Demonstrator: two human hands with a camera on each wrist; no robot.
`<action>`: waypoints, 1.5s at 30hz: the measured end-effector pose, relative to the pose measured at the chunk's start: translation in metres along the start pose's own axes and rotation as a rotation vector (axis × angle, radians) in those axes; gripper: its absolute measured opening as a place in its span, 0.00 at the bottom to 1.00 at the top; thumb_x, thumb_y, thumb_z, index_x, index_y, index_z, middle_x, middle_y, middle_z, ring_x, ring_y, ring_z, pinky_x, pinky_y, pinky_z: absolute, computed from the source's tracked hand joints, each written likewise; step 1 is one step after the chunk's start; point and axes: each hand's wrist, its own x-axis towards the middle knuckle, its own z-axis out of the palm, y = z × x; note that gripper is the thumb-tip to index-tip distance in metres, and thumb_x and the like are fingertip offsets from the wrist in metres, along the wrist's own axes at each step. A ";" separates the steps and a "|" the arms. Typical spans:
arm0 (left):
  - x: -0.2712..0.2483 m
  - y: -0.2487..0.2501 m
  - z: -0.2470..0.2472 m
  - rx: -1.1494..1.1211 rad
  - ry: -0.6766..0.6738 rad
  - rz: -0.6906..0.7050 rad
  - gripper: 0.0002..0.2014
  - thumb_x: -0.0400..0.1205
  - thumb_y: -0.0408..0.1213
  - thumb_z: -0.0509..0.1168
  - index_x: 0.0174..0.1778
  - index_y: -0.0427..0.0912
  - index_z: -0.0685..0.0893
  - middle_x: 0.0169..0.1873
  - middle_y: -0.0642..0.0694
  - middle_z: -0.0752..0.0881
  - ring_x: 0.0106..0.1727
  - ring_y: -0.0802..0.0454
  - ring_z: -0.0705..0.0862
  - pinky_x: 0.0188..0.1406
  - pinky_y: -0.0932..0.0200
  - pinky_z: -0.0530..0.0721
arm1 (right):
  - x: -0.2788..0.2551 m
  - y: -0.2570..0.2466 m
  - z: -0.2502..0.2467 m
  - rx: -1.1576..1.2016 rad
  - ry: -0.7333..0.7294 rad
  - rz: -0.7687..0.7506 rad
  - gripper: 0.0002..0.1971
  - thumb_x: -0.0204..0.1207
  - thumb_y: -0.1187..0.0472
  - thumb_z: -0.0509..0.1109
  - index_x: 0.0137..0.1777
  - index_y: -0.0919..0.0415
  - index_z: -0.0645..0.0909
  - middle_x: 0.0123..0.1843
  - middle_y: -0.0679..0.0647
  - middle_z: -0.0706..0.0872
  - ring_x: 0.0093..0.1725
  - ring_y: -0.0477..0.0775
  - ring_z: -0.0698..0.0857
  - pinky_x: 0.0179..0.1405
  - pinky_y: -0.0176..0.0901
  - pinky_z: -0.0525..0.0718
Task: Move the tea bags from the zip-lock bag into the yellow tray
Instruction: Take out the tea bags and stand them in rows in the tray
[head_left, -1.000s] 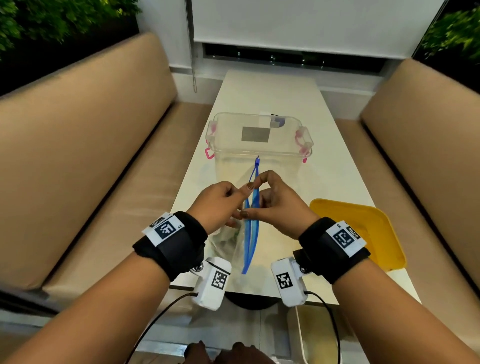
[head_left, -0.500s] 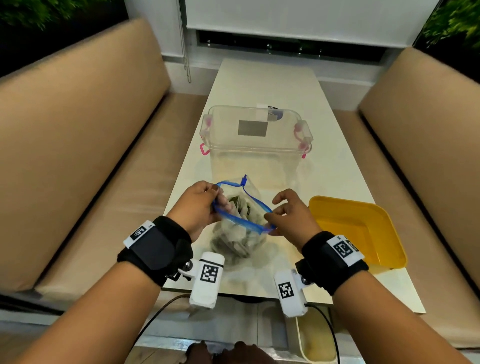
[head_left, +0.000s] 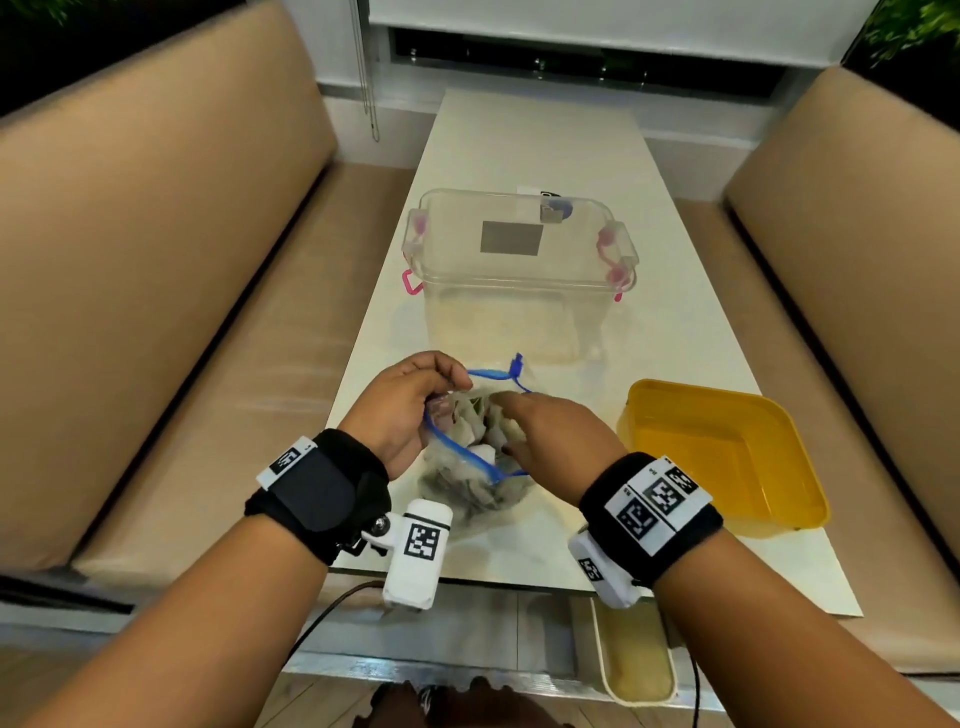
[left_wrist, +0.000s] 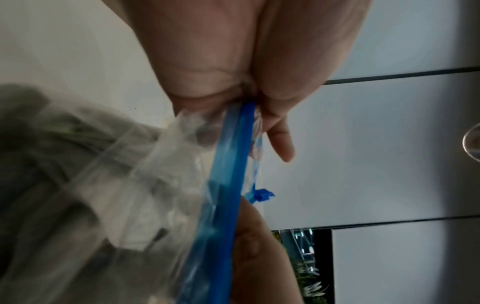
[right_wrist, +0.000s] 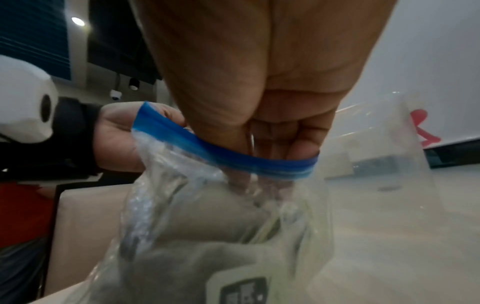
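Head view: the zip-lock bag (head_left: 470, 467) is stood on the tabletop (head_left: 540, 150) near its front edge, mouth up, blue zip strip (head_left: 457, 452) pulled into an open loop. Landmark taken: the bag.

Left hand (head_left: 400, 410), on the bag's left, is seen pinching the rim; in the left wrist view the strip (left_wrist: 231, 164) is clamped between thumb and fingers (left_wrist: 280, 142). Judged purpose: the mouth is kept spread and the bag steadied so that it does not collapse or tip.

Right hand (head_left: 550, 436) is entered from the bag's right, fingers pushed down through the mouth. In the right wrist view its fingers (right_wrist: 298, 148) are seen past the strip (right_wrist: 223, 152), reaching toward the tea bags (right_wrist: 207, 207). Whether a tea bag is already gripped cannot be told; fingertips are hidden by crumpled plastic.

Tea bags (head_left: 467, 431): all seen are inside the bag, greyish packets heaped loosely.

Yellow tray (head_left: 779, 431): just to the right of the bag, on the reaching hand's side, nothing seen in it. A short carry is thus allowed, it is judged.

Clear lidded box (head_left: 519, 260) with pink latches stands beyond the bag, apart from it.

Step judged: first pick in hand; no transfer done yet.
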 end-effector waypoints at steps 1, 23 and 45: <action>-0.001 0.001 0.000 0.073 -0.009 0.003 0.18 0.80 0.21 0.50 0.33 0.37 0.83 0.29 0.47 0.80 0.22 0.57 0.67 0.23 0.65 0.69 | 0.001 0.001 0.001 0.008 0.006 0.026 0.21 0.76 0.59 0.67 0.69 0.54 0.70 0.53 0.56 0.85 0.49 0.64 0.84 0.43 0.52 0.82; 0.009 -0.017 -0.023 0.290 -0.042 0.027 0.19 0.78 0.14 0.52 0.36 0.38 0.82 0.34 0.44 0.84 0.34 0.50 0.79 0.28 0.67 0.77 | 0.001 -0.008 0.011 0.395 -0.061 0.109 0.39 0.65 0.56 0.79 0.74 0.55 0.64 0.55 0.45 0.69 0.58 0.48 0.73 0.48 0.31 0.68; 0.001 -0.026 -0.037 1.210 -0.146 0.167 0.40 0.74 0.39 0.71 0.81 0.52 0.61 0.74 0.47 0.70 0.71 0.49 0.74 0.68 0.53 0.75 | 0.017 -0.019 0.016 0.345 0.045 0.386 0.25 0.77 0.49 0.68 0.71 0.59 0.75 0.63 0.55 0.85 0.62 0.58 0.83 0.60 0.49 0.80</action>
